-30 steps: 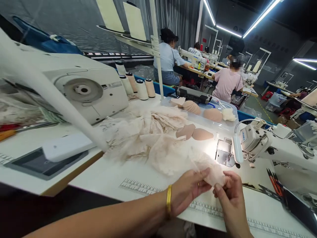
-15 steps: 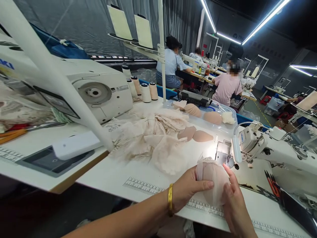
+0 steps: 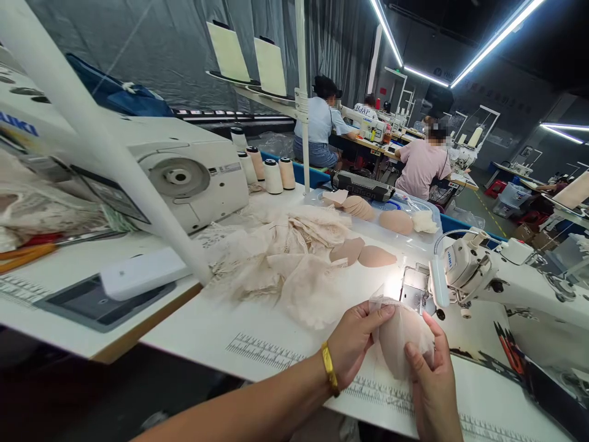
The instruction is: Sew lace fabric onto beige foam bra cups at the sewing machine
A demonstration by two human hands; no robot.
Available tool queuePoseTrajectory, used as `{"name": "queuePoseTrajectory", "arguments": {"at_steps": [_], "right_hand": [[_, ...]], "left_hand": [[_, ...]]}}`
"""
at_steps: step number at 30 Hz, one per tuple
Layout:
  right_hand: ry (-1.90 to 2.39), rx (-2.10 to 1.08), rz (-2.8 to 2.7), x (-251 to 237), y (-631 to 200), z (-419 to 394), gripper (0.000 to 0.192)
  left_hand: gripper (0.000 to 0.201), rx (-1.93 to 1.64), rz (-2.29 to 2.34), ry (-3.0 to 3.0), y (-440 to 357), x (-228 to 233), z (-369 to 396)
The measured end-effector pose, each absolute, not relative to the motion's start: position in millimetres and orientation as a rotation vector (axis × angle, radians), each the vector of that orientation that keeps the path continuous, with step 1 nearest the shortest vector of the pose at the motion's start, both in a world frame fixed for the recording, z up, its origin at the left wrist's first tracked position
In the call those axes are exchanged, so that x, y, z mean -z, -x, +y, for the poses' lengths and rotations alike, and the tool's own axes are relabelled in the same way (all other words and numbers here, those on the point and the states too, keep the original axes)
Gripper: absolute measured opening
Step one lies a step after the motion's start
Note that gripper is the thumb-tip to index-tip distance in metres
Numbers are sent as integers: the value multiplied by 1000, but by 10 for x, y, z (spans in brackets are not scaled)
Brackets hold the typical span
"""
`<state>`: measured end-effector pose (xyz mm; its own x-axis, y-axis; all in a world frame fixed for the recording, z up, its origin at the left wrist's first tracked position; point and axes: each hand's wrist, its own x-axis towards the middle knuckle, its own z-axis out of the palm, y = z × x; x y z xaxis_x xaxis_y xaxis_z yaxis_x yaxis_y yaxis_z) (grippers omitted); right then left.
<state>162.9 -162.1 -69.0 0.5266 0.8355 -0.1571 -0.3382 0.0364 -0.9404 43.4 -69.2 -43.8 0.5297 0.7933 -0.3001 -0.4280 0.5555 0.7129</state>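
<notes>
Between my two hands is a beige bra cup point(image 3: 399, 336) wrapped in thin sheer fabric, held just in front of the sewing machine's needle area. My left hand point(image 3: 356, 337), with a gold bracelet at the wrist, pinches the cup's upper left edge, thumb on top. On the opposite side my right hand point(image 3: 432, 362) grips the right edge, its thumb on the front face and fingers behind. The lit needle plate point(image 3: 415, 287) of the sewing machine point(image 3: 473, 270) lies just beyond the cup. A heap of cream lace fabric point(image 3: 294, 264) spreads to the left.
Two loose beige cups point(image 3: 377, 256) lie behind the lace, and a clear plastic tray point(image 3: 414, 240) holds several more. Scissors point(image 3: 499, 366) rest at right. Thread cones point(image 3: 273, 177) and another machine point(image 3: 184, 172) stand left, beside a white pole point(image 3: 115, 159). Co-workers sit at machines beyond.
My left thumb has moved up to the cup's top edge. My right thumb has come round onto the cup's front, and the cup has turned slightly, showing more of its beige face.
</notes>
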Motion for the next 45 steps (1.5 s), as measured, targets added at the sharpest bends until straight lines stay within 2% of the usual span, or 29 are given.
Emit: {"name": "queuePoseTrajectory", "arguments": {"at_steps": [18, 23, 25, 27, 29, 31, 34, 37, 41, 45], "right_hand": [[1194, -930, -514, 796, -1710, -1603, 82], [1193, -1034, -735, 859, -1753, -1747, 95], [1248, -1023, -914, 859, -1895, -1807, 91], [1363, -849, -1196, 819, -2128, -1800, 76], [1432, -467, -1597, 754, -2398, -1698, 52], [1371, -24, -1987, 697, -2629, -1520, 25], [1409, 363, -2256, 681, -2810, -1260, 28], [1411, 366, -2229, 699, -2840, -1164, 29], [1369, 193, -2201, 652, -2808, -1233, 35], [1536, 133, -2214, 608, -2803, -1295, 36]], "left_hand": [[48, -631, 524, -663, -550, 423, -652], [41, -581, 531, -662, -491, 323, -549], [41, -482, 420, -820, -425, 259, -484], [34, -360, 239, -1162, -370, 205, -409], [12, -298, 27, -1676, -371, 169, -317], [20, -257, -142, -2228, -451, 155, -208], [32, -55, -232, -2705, -655, 181, -38], [38, 31, -218, -2756, -802, 267, 83], [39, -70, -158, -2705, -820, 393, 132], [40, -173, -89, -2710, -813, 445, 83]]}}
